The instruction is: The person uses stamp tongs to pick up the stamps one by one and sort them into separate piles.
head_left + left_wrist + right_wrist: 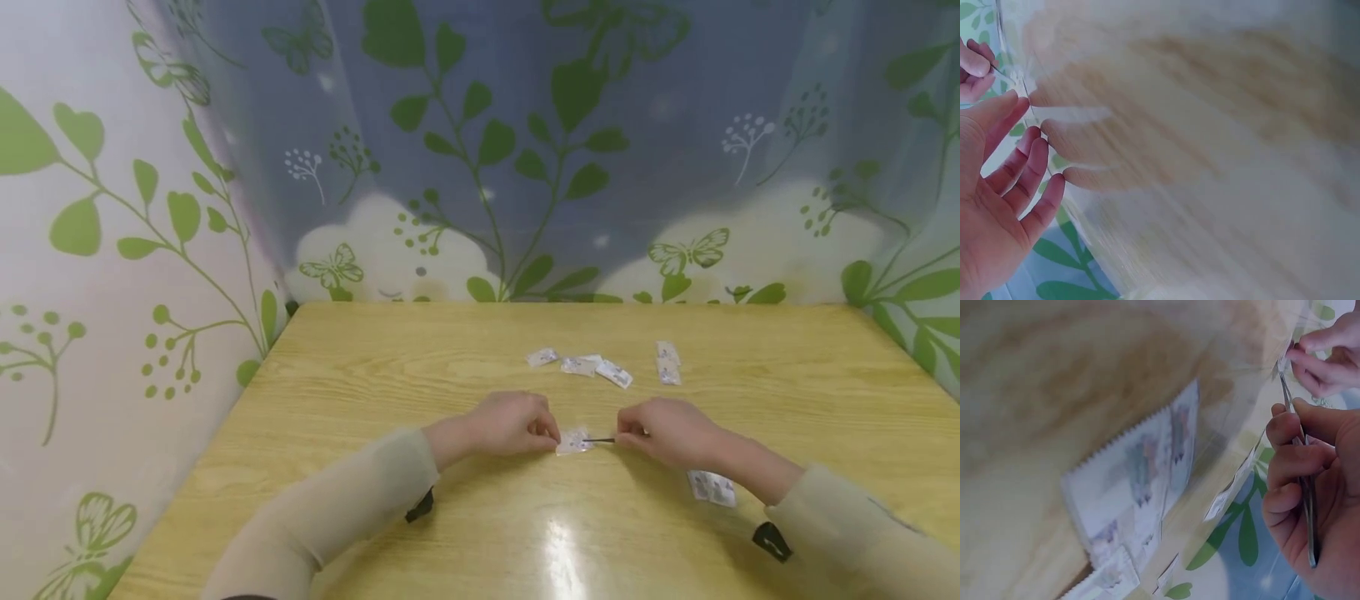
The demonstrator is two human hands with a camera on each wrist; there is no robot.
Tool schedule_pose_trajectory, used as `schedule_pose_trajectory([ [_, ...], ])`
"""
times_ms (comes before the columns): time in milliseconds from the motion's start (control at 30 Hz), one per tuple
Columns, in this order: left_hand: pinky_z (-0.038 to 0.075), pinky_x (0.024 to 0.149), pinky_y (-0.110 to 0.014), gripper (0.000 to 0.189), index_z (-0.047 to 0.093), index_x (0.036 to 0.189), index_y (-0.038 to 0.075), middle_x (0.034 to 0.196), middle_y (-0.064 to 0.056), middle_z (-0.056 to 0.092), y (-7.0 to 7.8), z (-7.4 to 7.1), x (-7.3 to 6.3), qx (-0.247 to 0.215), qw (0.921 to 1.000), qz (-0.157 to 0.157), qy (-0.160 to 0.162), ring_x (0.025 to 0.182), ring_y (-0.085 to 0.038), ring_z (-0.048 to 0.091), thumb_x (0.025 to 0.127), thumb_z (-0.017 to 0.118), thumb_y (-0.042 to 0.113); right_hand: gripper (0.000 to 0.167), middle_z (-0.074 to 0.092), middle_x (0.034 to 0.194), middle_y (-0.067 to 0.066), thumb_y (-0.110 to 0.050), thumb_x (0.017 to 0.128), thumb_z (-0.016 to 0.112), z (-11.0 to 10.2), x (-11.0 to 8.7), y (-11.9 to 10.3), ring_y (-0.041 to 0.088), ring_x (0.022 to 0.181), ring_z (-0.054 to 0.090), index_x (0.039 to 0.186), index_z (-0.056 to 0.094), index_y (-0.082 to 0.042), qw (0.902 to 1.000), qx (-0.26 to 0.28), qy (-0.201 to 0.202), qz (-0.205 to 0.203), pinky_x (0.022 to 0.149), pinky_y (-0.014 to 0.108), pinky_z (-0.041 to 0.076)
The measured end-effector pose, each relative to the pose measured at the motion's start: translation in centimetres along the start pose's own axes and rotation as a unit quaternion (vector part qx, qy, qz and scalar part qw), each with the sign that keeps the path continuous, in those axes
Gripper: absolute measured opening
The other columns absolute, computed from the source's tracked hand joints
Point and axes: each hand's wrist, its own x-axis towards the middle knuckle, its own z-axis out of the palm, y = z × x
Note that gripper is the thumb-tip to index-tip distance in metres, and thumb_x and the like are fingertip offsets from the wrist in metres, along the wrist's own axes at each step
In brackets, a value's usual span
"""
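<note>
A small stamp (574, 442) lies on the wooden table between the two hands. My left hand (513, 423) pinches its left edge between thumb and forefinger; in the left wrist view the other fingers (1041, 200) are loosely bent, their tips at the tabletop. Metal tweezers (1311, 519) run along the palm of my right hand (670, 429), gripped by thumb and fingers. Their thin tips (592, 440) point left and overlap the stamp's right part. Below the right wrist sits a group of stamps (711, 487), whose toothed edges and printed figures show in the right wrist view.
Farther back on the table (390, 350) several stamps (579, 365) lie in a loose row, one overlapping another. Right of them is another small group (667, 363). A leaf-patterned curtain (480, 167) hangs along the table's back edge and both sides.
</note>
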Motion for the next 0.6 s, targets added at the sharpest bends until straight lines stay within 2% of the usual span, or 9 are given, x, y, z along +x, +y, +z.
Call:
schedule_pose_trajectory([
  [333, 0.043, 0.065, -0.017, 0.008, 0.073, 0.094, 0.024, 0.087, 0.013, 0.058, 0.3, -0.1, 0.3, 0.018, 0.9997, -0.014, 0.004, 0.077, 0.000, 0.054, 0.089, 0.071, 0.030, 0.011, 0.057, 0.071, -0.017, -0.021, 0.095, 0.064, 0.9, -0.4, -1.2, -0.001, 0.056, 0.040, 0.084, 0.065, -0.020, 0.9991, 0.008, -0.007, -0.041, 0.051, 0.023, 0.036],
  [600, 0.042, 0.064, -0.018, 0.005, 0.072, 0.092, 0.025, 0.086, 0.014, 0.058, 0.6, 0.0, 0.3, 0.021, 0.9994, -0.028, 0.002, 0.076, 0.000, 0.053, 0.089, 0.072, 0.030, 0.012, 0.054, 0.069, -0.015, -0.022, 0.096, 0.062, 0.3, 0.1, -0.6, 0.001, 0.056, 0.039, 0.085, 0.065, -0.017, 0.9994, 0.013, -0.012, -0.028, 0.051, 0.024, 0.036],
])
